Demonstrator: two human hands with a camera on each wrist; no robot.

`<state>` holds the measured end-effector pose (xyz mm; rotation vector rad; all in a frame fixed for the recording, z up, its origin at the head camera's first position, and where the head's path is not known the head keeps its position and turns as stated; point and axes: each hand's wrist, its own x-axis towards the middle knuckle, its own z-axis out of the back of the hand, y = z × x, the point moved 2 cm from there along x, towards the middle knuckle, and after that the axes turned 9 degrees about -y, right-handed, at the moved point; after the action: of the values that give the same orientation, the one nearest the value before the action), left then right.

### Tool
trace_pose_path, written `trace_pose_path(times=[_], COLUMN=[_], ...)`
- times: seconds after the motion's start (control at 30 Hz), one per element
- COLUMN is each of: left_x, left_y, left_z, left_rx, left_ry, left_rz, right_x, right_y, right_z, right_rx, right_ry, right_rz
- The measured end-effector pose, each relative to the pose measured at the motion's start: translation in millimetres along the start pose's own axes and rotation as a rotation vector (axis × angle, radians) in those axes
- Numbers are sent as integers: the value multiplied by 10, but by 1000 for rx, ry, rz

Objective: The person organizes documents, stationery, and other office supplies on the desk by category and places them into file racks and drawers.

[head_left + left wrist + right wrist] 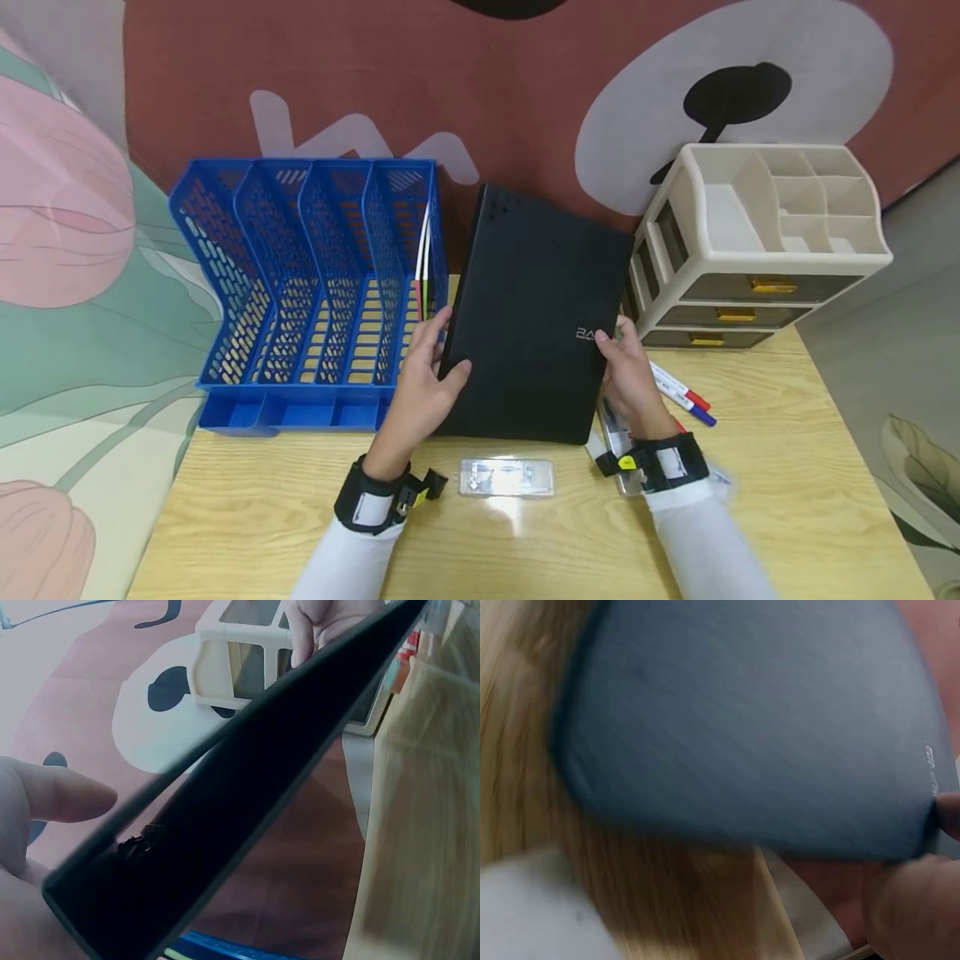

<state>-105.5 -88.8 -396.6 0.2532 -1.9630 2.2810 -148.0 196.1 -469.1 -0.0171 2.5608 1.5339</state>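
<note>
A black file folder [536, 325] is held up over the table, its front cover toward the head camera. My left hand [427, 383] grips its left, spine edge, with the thumb on the cover. On the opposite edge, my right hand [630, 375] pinches the folder near the silver lettering, thumb in front and fingers behind. Seen end-on in the left wrist view, the folder gapes between its covers and a metal clip [141, 844] shows inside. The right wrist view catches the blurred cover [757, 735] with the right thumb [949, 814] at its edge.
Left stands a blue file rack [300, 383] with thin papers [423, 258] in its rightmost slot. A white drawer organizer [780, 265] is at the right. Markers [682, 392] lie before it, partly behind my right hand. A clear flat case [506, 477] lies in front.
</note>
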Motion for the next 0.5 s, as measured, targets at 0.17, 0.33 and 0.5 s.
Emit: trace_pose_path(times=[0.17, 0.33, 0.5], left_x=[51, 100, 132], left_y=[20, 70, 151], left_z=[-44, -80, -88], left_rx=[-20, -5, 18], left_ry=[8, 26, 12], left_rz=[63, 75, 32], right_x=[4, -6, -52], right_y=[3, 39, 138], right_z=[-67, -135, -188], right_rx=[-2, 6, -22], right_ry=[-52, -84, -105], right_rz=[126, 236, 316])
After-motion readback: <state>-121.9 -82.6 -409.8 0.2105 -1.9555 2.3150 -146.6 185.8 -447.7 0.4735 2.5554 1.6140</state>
